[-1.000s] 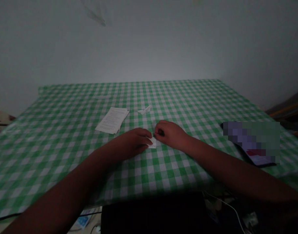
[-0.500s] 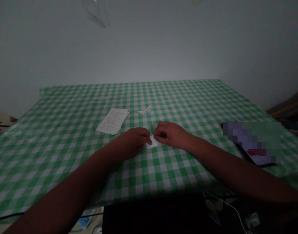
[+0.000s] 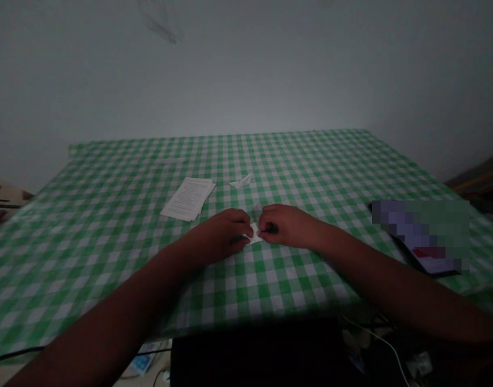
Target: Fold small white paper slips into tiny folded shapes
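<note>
Between my hands, on the checked cloth, lies a small piece of folded white paper (image 3: 254,234). My left hand (image 3: 227,232) has its fingertips closed on the paper's left side. From the other side, the thumb and fingers of my right hand (image 3: 284,226) pinch the paper's right edge. Both hands cover parts of the sheet, so its full shape is hidden. Just beyond them rests a small folded paper piece (image 3: 241,181) with a raised point. Left of that is a stack of printed sheets (image 3: 187,199), slightly fanned.
A green and white checked tablecloth (image 3: 311,166) covers the table up to the grey wall (image 3: 246,70). At the right lies a tablet-like device (image 3: 411,236), its screen partly blurred out. Cables (image 3: 375,336) hang below the table's front edge.
The paper between my hands shows less of its surface, and my left fingers have closed in on it slightly. The whole view has shifted a little; the other things stay in place.
</note>
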Tool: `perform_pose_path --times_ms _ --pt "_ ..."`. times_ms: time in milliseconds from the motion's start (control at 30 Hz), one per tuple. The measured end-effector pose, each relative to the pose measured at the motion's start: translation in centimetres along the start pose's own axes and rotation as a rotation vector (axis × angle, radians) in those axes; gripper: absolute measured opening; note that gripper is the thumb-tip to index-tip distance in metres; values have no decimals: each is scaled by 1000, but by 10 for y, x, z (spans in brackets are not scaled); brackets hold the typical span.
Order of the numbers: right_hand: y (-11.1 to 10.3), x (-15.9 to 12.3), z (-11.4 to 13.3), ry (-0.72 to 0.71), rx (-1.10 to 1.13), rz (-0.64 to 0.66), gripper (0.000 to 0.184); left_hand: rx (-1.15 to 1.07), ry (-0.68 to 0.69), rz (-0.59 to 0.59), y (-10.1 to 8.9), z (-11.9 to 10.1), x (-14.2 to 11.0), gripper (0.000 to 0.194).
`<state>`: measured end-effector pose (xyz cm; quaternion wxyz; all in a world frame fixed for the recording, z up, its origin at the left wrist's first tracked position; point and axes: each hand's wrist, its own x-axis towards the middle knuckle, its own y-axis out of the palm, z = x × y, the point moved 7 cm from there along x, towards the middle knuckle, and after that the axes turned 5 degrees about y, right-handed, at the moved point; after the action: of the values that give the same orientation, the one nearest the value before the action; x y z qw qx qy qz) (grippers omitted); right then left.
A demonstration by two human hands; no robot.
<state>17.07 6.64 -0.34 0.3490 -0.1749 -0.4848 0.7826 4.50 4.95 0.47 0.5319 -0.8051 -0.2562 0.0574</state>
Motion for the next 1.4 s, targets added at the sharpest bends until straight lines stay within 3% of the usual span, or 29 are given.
perform_pose_path --times_ms 200,567,1033,1167,1400 --pt "1 -1 0 -37 14 33 7 25 1 19 2 3 1 16" --pt "0 5 -13 126 -80 -138 13 44 28 18 1 3 2 15" --pt "-3 -5 -2 16 0 -34 26 7 32 2 -3 5 1 19" --pt "-4 -3 -3 1 34 -39 15 35 50 -34 -6 7 -1 25" --pt "-5 -5 7 -82 76 -4 9 150 -46 -26 -1 18 -2 34"
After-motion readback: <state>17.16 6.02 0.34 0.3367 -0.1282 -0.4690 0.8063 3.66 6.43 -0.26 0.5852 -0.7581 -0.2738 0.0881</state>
